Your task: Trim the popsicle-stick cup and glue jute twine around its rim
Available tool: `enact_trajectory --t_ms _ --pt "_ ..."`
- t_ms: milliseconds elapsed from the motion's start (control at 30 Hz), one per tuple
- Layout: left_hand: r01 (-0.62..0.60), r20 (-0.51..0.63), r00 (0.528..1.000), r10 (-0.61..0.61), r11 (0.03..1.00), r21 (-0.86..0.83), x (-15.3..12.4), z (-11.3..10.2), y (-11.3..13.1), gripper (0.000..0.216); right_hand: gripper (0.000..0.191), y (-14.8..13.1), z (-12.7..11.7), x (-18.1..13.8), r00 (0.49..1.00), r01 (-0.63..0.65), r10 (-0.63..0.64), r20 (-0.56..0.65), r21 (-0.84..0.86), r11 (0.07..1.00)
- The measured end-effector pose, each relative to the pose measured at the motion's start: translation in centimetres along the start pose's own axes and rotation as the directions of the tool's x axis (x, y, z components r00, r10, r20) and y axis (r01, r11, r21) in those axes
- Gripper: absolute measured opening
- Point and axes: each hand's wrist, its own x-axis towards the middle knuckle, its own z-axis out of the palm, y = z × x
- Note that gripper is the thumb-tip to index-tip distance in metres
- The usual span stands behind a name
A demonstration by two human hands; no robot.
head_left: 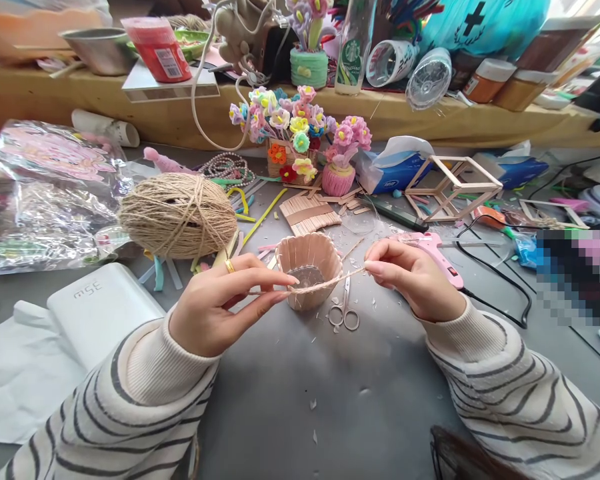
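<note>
A length of twine (347,275) stretches between my two hands, in front of a small round basket (314,301) made of upright wooden sticks. My left hand (230,300) pinches the twine near the basket's front left rim. With thumb and forefinger, my right hand (413,277) grips the other part of it, to the right of the basket. Whether the twine touches the rim I cannot tell. Small scissors (345,312) lie just right of the basket. Behind my left hand rests a big ball of jute twine (177,217).
A pink glue gun (437,257) with a black cord lies beyond my right hand. Wooden sticks (310,213) and a stick frame (453,190) are behind the basket. Pipe-cleaner flowers (300,127) stand farther back. A white power bank (103,313) lies at left.
</note>
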Motion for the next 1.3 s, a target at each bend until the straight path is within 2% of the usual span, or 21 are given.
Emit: enact_trajectory --t_ms 867,1300 --pt "0.068 0.017 0.998 -0.067 0.997 -0.025 0.2 0.0 -0.1 0.010 0.020 -0.3 0.8 0.9 0.999 0.005 -0.011 -0.052 -0.116 0.993" --pt "-0.008 0.019 1.000 0.008 1.000 0.029 0.3 0.0 0.0 0.011 0.020 -0.2 1.1 1.2 0.999 -0.011 0.005 -0.048 -0.119 0.993"
